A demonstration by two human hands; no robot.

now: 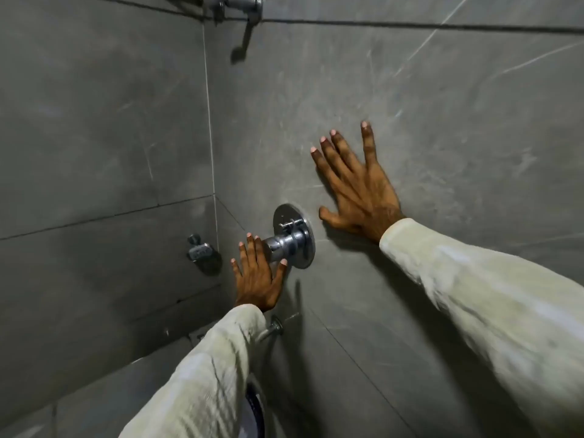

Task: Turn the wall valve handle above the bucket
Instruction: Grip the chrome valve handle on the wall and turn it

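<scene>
The left hand (pixel 256 276) reaches up to the valve handle (pixel 282 245), fingers spread wide, fingertips (pixel 249 237) at the chrome knob's end and the thumb just under it, not closed on it. The handle juts from a round plate (pixel 294 216) low on the grey wall (pixel 410 90), close to the tiled corner, with a smaller tap (pixel 199 251) on the side wall beyond. The right hand (pixel 357 191) lies flat and splayed against the wall just right of the plate, holding nothing, while a bucket rim (pixel 256 409) peeks out below the left sleeve (pixel 202 380).
</scene>
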